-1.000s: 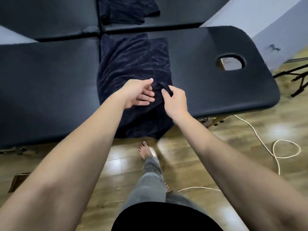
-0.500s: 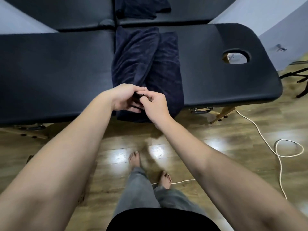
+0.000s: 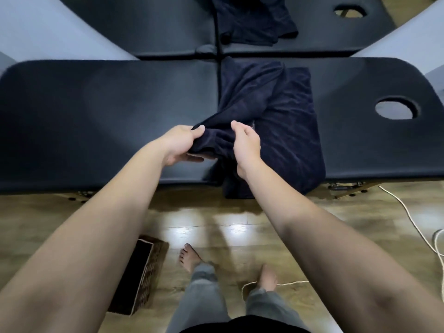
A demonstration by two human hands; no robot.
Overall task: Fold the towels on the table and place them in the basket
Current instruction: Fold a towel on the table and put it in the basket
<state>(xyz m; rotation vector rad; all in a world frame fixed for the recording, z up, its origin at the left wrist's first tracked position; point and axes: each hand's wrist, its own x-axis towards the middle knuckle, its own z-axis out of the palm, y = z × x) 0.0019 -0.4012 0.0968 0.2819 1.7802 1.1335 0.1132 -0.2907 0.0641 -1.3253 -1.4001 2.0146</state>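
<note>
Terrycloth like that dark towel (image 3: pixel 283 121), draped over the table (image 3: pixel 108 111) edge at twelve o'clock, looks soft and floppy, so left hand (image 3: pixel 179 145) and right hand (image 3: pixel 247 145) pinch its bunched near edge.

A: Where is room lying open on the table (image 3: pixel 96 111)?
B: Its whole left half is lying bare.
A: And rightward?
B: The navy towel (image 3: pixel 288 131) is covering the middle; a face hole (image 3: pixel 396 111) is interrupting the padding beyond it.
</note>
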